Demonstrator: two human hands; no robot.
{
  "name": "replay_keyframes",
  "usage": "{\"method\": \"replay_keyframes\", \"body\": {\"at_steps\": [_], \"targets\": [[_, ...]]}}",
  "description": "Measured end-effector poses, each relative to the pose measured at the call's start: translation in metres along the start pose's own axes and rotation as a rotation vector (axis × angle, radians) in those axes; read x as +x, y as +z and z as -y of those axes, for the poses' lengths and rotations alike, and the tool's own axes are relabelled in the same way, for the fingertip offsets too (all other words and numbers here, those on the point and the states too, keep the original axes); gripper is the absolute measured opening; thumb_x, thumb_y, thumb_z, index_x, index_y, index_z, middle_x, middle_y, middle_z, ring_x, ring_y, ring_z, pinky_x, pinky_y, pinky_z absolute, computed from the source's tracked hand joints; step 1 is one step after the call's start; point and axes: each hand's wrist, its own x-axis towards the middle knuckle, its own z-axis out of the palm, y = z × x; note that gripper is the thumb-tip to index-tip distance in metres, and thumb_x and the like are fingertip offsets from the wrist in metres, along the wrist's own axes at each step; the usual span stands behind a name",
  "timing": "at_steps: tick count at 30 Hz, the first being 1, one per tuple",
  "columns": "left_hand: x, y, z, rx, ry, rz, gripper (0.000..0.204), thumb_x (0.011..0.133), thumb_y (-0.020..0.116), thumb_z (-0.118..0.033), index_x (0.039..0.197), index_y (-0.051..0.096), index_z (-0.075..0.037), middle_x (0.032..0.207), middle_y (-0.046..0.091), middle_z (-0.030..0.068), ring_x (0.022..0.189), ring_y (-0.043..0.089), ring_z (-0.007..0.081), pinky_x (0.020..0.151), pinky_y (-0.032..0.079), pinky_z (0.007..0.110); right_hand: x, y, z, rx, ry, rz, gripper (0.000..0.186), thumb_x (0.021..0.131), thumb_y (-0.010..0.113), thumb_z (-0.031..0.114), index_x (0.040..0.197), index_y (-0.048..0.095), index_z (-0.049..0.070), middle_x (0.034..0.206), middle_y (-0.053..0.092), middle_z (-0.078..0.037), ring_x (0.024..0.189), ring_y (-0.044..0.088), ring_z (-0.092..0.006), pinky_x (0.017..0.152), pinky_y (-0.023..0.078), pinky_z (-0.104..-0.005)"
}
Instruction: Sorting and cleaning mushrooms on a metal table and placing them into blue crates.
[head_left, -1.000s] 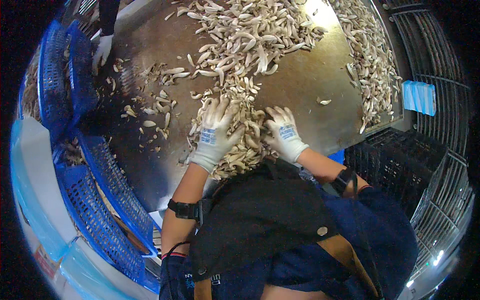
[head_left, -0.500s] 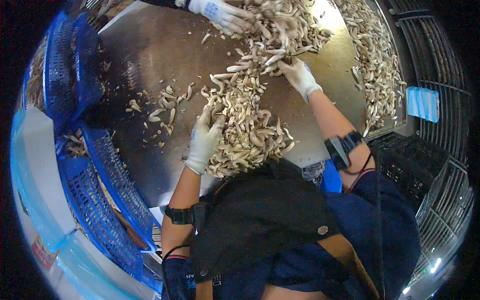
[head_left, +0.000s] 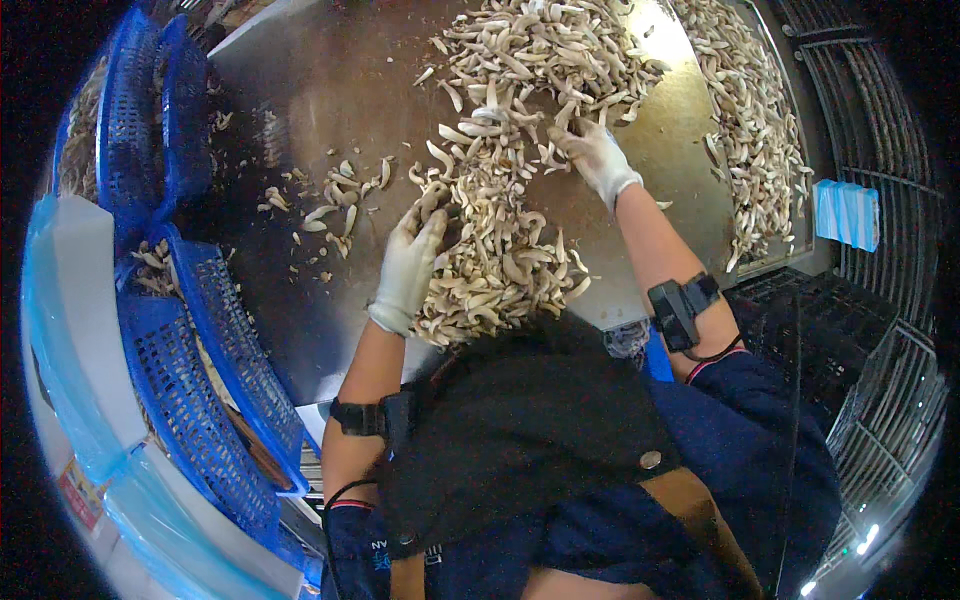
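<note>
My left hand, in a white glove, rests at the left side of the nearer pile of pale, elongated mushrooms, its fingers curled over a few at the edge. Farther forward and right, my right hand, also gloved, has bent fingertips closed on mushrooms at the lower edge of the far pile. A narrow band of mushrooms between my hands joins the two piles on the metal table. Small loose pieces lie scattered to the left.
Blue perforated baskets line the left, beside blue-wrapped boxes. A long strip of mushrooms runs along the right. Beyond it are metal racks, a light-blue packet and black crates.
My right hand has moved forward from the near pile to the far one. My left has shifted slightly left. The co-worker's gloved hand, at the far pile half a second ago, is gone.
</note>
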Motion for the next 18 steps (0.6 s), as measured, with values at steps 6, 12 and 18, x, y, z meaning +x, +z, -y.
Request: {"method": "replay_keyframes", "body": {"at_steps": [6, 12, 18], "targets": [[0.016, 0.019, 0.006, 0.138, 0.196, 0.171, 0.049, 0.093, 0.055, -0.029, 0.13, 0.046, 0.002, 0.123, 0.056, 0.011, 0.112, 0.052, 0.0178, 0.094, 0.042, 0.029, -0.093, 0.056, 0.059, -0.172, -0.039, 0.348, 0.057, 0.088, 0.053, 0.012, 0.137, 0.03, -0.005, 0.126, 0.052, -0.022, 0.107, 0.056, -0.0253, 0.091, 0.043, -0.0344], [0.04, 0.016, 0.033, -0.178, 0.112, 0.198, 0.041, 0.095, 0.053, -0.015, 0.132, 0.044, -0.001, 0.12, 0.055, 0.006, 0.11, 0.049, 0.0119, 0.096, 0.038, 0.025, -0.114, 0.1, 0.024, -0.6, -0.236, 0.476, 0.062, 0.075, 0.044, 0.0, 0.137, 0.033, -0.003, 0.121, 0.053, -0.026, 0.106, 0.056, -0.0309, 0.09, 0.044, -0.035], [0.039, -0.025, 0.054, -0.697, 0.026, -0.02, 0.016, 0.094, 0.055, -0.022, 0.105, 0.054, -0.011, 0.082, 0.059, 0.0025, 0.068, 0.058, 0.0128, 0.055, 0.047, 0.026, -0.085, 0.071, 0.092, -0.976, -0.323, 0.914, 0.048, 0.081, 0.052, 0.014, 0.126, 0.045, -0.002, 0.106, 0.058, -0.023, 0.097, 0.059, -0.0308, 0.083, 0.048, -0.0366]]}}
